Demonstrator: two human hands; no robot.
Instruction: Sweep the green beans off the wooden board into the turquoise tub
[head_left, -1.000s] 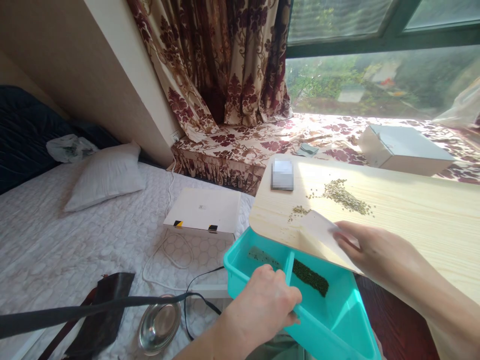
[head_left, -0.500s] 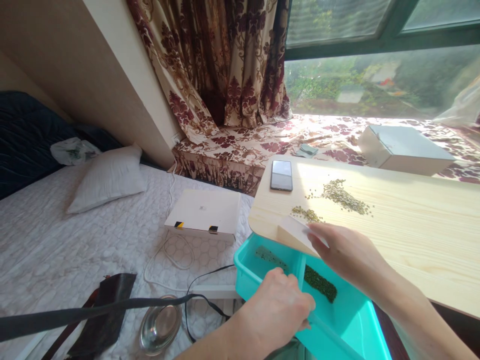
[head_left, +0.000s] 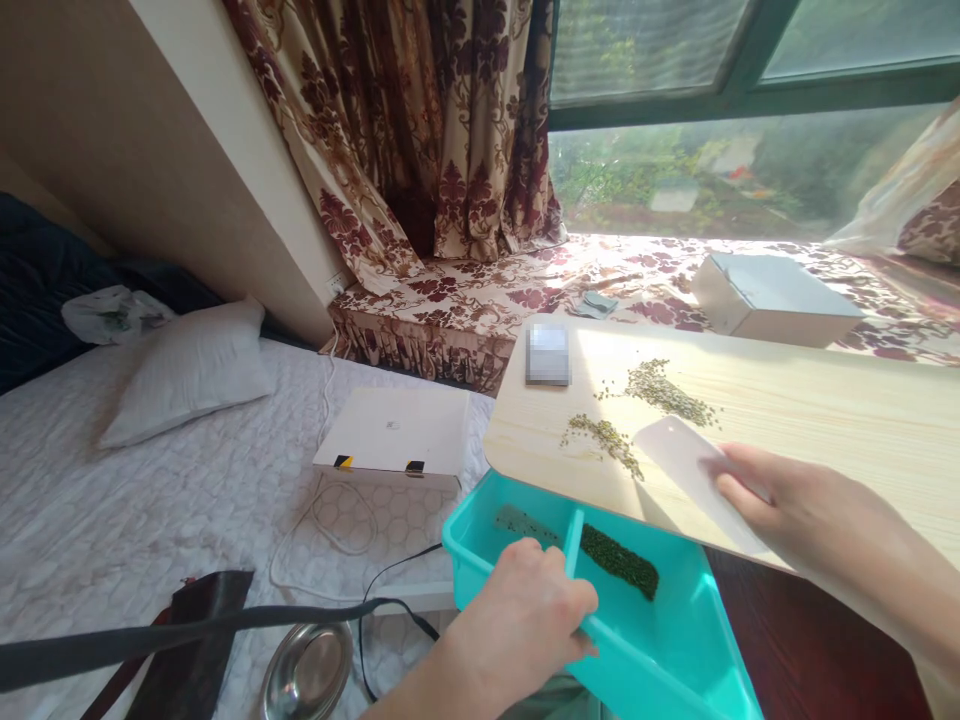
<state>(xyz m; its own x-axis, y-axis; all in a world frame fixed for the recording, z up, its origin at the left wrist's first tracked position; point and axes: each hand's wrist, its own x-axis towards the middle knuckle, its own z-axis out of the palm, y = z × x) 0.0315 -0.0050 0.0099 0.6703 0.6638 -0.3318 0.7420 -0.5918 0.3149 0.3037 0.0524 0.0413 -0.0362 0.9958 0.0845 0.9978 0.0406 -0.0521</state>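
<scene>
My right hand (head_left: 787,490) grips a flat white plastic scraper (head_left: 694,475), tilted over the pale wooden board (head_left: 810,420). Left of the scraper lies a small heap of greenish beans (head_left: 604,440); a larger scattered heap (head_left: 667,390) is farther back. My left hand (head_left: 529,620) is closed on the near rim of a turquoise divided bin (head_left: 682,670), held below the board's front edge. Inside, one compartment has a strip of dark green beans (head_left: 621,560); the left one holds a few small bits (head_left: 525,522).
A phone (head_left: 548,353) lies on the board's far left corner. Behind the board stands a white box (head_left: 776,295) on the window seat. To the left, a flat white carton (head_left: 394,430), a metal bowl (head_left: 309,668) and a dark strap (head_left: 225,622) are on or above the bed.
My right hand has moved right with the scraper, away from the board's left front edge to beside the smaller bean heap. My left hand still holds the bin. The view has shifted slightly.
</scene>
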